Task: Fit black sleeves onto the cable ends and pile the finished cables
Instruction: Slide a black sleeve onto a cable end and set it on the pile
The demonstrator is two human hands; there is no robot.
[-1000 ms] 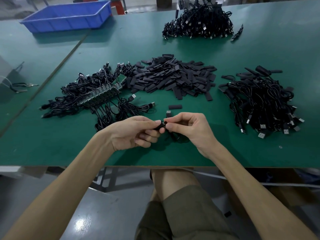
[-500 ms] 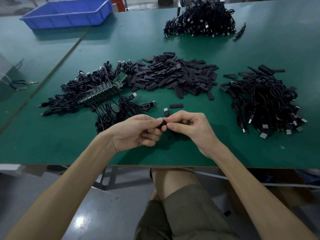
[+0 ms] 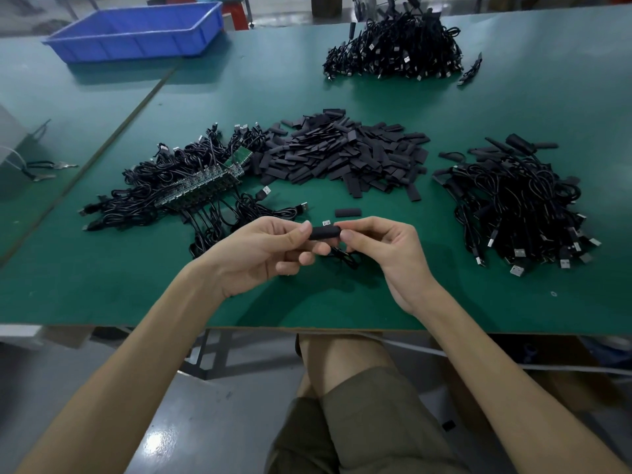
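While both hands meet at 6 o'clock on the flat green worktable [image 3: 102, 285], left hand [image 3: 263, 248] and right hand [image 3: 383, 248] each pinch one end of a short black tubular sleeve [image 3: 325, 231], a thin black cable [image 3: 345, 256] dangling beneath. Heap of loose flat black sleeves [image 3: 342, 155], 12 o'clock; tangled pile of sleeved black cables [image 3: 513, 203], 3 o'clock. Blue rectangular plastic tray [image 3: 136, 29], 11 o'clock, interior only partly visible.

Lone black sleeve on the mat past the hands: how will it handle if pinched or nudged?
The lone sleeve is probably very light: short and small. It likely squashes under a pinch, since those in the sleeve pile lie flat like strips. Matte surface suggests decent grip; a nudge would probably skid it on the green mat, not roll it.
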